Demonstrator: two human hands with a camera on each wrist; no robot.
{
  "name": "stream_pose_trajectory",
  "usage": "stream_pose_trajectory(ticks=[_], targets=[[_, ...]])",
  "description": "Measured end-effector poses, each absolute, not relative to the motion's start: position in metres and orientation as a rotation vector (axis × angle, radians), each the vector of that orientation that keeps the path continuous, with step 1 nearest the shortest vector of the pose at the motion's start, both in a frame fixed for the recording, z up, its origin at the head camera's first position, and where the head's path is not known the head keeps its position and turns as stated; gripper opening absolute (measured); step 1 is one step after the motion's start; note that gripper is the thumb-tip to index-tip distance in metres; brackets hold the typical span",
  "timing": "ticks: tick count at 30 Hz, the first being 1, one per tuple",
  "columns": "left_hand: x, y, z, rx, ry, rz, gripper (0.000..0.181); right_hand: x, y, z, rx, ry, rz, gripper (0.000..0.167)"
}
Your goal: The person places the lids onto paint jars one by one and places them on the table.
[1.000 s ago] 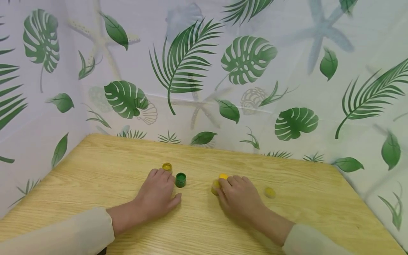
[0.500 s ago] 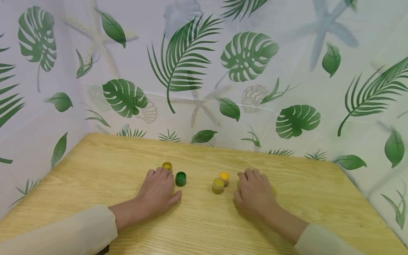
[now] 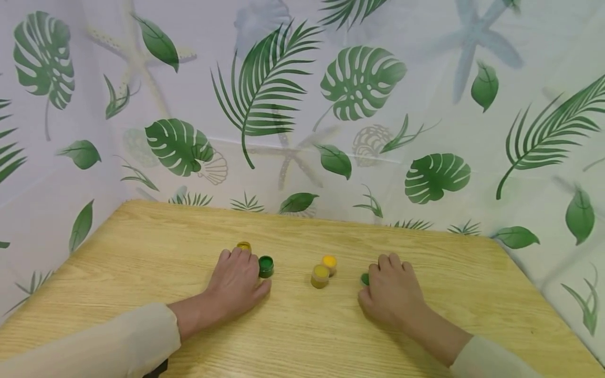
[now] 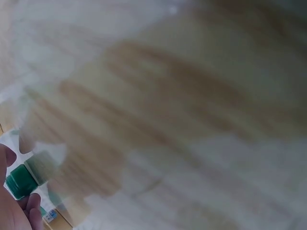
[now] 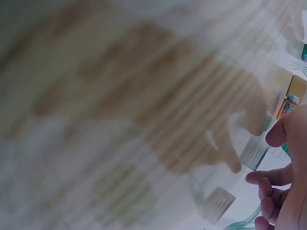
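Observation:
In the head view my left hand rests on the table, its fingers close to a small open yellow paint jar that they partly cover. Just right of these fingers stands an open green paint jar; the left wrist view shows this green jar between thumb and fingers, not pinched. Further right, my right hand lies low with loosely bent fingers, thumb and forefinger apart. A small round green lid shows at its left side, partly covered. What lies under the palm is hidden.
Two small pots, a dull yellow one and an orange-yellow one, stand together between the hands. The wooden table meets a leaf-printed cloth at the back. Brown boxes appear at the right wrist view's edge.
My right hand has left the two yellow pots and moved right. It now covers where a yellow lid lay, and the green lid shows beside it. The left hand stays nearly still.

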State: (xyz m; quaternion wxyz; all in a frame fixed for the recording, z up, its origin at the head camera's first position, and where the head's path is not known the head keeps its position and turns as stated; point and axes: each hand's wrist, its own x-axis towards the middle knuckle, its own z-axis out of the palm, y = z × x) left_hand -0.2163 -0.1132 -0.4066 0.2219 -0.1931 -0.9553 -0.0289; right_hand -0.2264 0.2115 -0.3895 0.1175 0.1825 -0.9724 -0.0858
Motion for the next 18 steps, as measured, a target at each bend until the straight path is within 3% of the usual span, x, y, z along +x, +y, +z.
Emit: stream_pose_trajectory(ticks=[18], targets=[[-0.2206,-0.1067,-0.4099,-0.566,-2.601,-0.115,0.038,-0.2253,0.2064,-0.3909,0.618,-2.745,-0.144,0.023]])
